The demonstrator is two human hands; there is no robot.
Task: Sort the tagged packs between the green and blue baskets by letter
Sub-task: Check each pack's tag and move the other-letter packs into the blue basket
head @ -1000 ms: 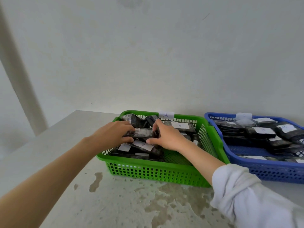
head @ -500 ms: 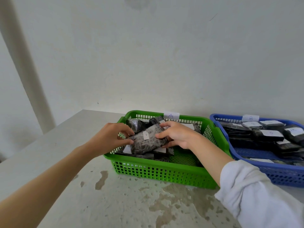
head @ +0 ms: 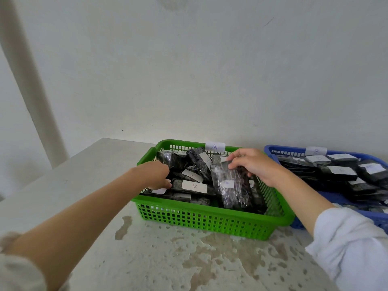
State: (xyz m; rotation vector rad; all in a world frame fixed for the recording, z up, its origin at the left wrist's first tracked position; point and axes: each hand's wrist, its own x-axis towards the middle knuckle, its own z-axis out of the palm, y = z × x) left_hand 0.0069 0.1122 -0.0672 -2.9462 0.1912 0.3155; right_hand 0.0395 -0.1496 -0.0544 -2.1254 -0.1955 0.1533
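Observation:
A green basket [head: 201,221] tagged A holds several dark packs with white tags, some reading A. My right hand [head: 255,164] grips the top end of one dark pack [head: 231,185], which stands tilted at the basket's right side with a small tag facing me; its letter is too blurred to read. My left hand [head: 156,174] reaches into the basket's left side, fingers down among the packs, touching a tagged pack [head: 191,186]. A blue basket [head: 340,199] tagged B stands to the right with several tagged packs stacked in it.
Both baskets stand on a pale stained table [head: 168,259] pushed against a white wall. A white pillar [head: 31,85] rises at the left behind the table's far corner. The baskets touch side by side.
The pack that both hands held over the basket's left has moved right and stands tilted in my right hand alone. My left hand let go and dropped among the packs.

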